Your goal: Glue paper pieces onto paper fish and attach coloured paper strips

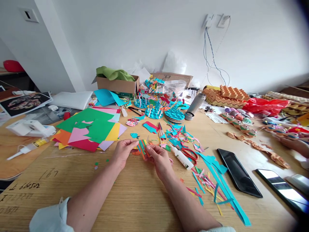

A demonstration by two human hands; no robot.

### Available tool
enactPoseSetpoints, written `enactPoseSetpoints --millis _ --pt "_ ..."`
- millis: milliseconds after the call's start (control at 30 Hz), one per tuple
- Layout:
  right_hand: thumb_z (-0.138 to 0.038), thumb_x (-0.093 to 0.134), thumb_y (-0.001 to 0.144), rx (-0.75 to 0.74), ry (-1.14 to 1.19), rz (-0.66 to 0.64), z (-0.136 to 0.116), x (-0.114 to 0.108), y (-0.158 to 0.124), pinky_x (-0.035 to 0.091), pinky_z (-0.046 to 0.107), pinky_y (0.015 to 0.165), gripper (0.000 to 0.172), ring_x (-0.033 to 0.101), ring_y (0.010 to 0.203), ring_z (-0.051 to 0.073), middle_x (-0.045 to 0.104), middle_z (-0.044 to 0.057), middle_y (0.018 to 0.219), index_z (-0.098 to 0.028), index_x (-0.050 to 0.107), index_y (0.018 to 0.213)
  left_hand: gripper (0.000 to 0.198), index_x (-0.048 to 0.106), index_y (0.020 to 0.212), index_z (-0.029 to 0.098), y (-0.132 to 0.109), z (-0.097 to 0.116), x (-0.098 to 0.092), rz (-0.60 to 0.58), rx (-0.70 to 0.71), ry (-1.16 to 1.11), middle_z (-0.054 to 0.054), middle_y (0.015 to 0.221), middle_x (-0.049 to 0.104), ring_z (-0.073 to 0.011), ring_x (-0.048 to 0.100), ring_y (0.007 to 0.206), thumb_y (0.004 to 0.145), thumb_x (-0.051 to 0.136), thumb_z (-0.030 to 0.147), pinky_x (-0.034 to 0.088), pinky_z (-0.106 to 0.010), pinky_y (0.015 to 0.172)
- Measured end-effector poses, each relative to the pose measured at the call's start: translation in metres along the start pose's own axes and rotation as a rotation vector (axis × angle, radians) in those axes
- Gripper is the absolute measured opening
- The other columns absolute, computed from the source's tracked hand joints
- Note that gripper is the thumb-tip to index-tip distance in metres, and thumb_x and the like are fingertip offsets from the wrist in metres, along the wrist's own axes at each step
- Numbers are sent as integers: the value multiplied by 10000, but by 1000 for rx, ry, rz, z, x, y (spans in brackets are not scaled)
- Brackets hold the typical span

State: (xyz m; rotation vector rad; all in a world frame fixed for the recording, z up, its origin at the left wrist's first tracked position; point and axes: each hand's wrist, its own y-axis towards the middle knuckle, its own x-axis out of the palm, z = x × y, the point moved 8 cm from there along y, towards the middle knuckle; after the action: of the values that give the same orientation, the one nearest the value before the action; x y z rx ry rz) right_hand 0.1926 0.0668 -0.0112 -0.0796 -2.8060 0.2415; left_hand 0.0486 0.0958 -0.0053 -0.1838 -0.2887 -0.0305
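Note:
A small striped paper piece (142, 148), in orange, green and blue, is held between both hands above the table. My left hand (124, 151) pinches its left edge between thumb and finger. On its right side, my right hand (158, 157) grips it with the thumb on top. An orange paper shape (135, 152) shows just under the striped piece. To the right of my right hand lie a white glue bottle (182, 157) and red-handled scissors (190, 155). Blue paper scraps (177, 141) are scattered behind them.
Coloured paper sheets (89, 124) are stacked at left. Decorated blue paper discs (154, 111), a metal flask (195, 106) and a cardboard box (118, 86) stand at the back. Paper strips (210, 187) and a black phone (238, 172) lie at right. Another person's hand (295, 145) is at the right edge.

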Motion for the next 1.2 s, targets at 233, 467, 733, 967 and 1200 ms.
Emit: enactPoseSetpoints --millis 233,467,733,967,1200 --pt "-474 820 550 -31 -36 47 1 -6 4 348 243 494 352 405 443 79 528 -45 483 -167 659 613 402 725 645 156 -3 -2 9 -84 -22 66 -58 705 711 -195 630 681 631 788 553 527 -325 663" --pt "-512 799 580 -19 -133 -21 5 0 3 337 242 477 379 411 444 88 533 -40 466 -166 653 624 245 754 677 158 -4 0 11 -132 12 141 -48 703 724 -170 621 716 619 825 385 452 -282 756" --pt "-508 800 583 49 -147 -75 8 5 0 420 257 527 379 498 488 108 589 -22 523 -161 681 678 161 734 620 164 0 0 4 -55 41 127 -33 664 706 -154 601 667 606 798 311 427 -278 733" --pt "-459 812 561 22 -134 -50 5 3 1 391 251 507 335 483 479 103 585 -19 507 -167 656 611 227 729 645 165 1 -9 6 -96 -63 5 -41 680 710 -173 622 692 648 771 389 472 -295 727" --pt "-510 834 529 34 -99 -53 7 4 1 427 261 518 395 507 487 112 605 -15 525 -170 664 635 240 749 700 143 -4 -10 12 -145 -121 16 -72 739 741 -192 655 704 594 805 351 509 -293 666"
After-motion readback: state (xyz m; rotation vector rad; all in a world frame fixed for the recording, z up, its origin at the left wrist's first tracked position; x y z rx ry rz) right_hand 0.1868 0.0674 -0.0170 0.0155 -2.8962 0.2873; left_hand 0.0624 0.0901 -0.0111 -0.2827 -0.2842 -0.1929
